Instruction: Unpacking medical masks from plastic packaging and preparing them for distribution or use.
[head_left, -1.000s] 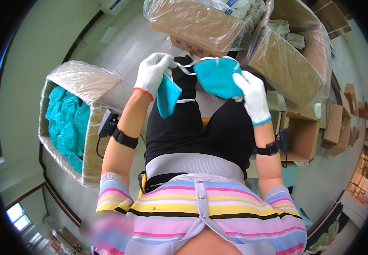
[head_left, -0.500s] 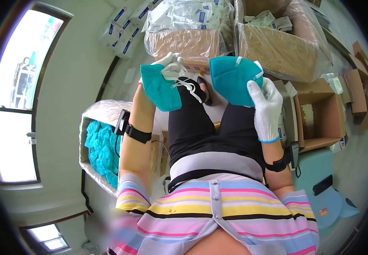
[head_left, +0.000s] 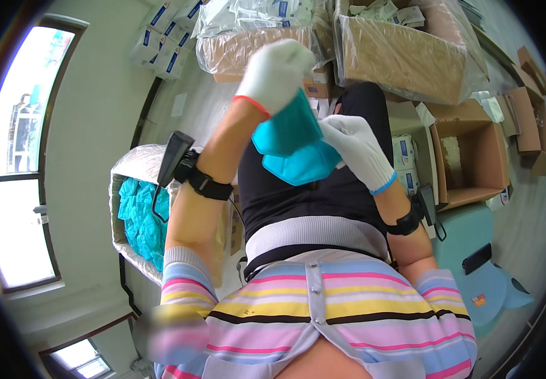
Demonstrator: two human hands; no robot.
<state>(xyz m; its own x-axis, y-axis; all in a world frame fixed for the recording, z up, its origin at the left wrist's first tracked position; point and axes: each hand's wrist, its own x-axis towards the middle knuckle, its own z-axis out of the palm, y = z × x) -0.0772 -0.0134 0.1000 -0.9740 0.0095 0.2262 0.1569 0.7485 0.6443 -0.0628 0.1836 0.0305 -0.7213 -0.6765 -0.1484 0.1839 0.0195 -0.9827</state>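
Two teal face masks overlap above my lap. The upper mask (head_left: 293, 126) is darker and tilted; the lower mask (head_left: 301, 166) lies flatter beneath it. My right hand (head_left: 356, 142), in a white knit glove with a blue cuff, pinches the masks at their right edge. My left hand (head_left: 278, 72), gloved in white with a red cuff, is raised over the upper mask, its fingers curled and slightly blurred. What those fingers hold is hidden; the mask's top edge meets the underside of this hand.
At left stands a lined bin (head_left: 118, 208) of teal masks (head_left: 140, 221). Ahead are plastic-lined cartons (head_left: 399, 60) holding packets. An open cardboard box (head_left: 472, 164) sits at right, near a light-blue stool (head_left: 468, 234). White packs (head_left: 166, 44) are stacked by the wall. Black devices are strapped to both forearms.
Both hands have come together from apart. The two masks, held separately before, now overlap. My left hand has risen and moved right; my right hand has shifted left and slightly down.
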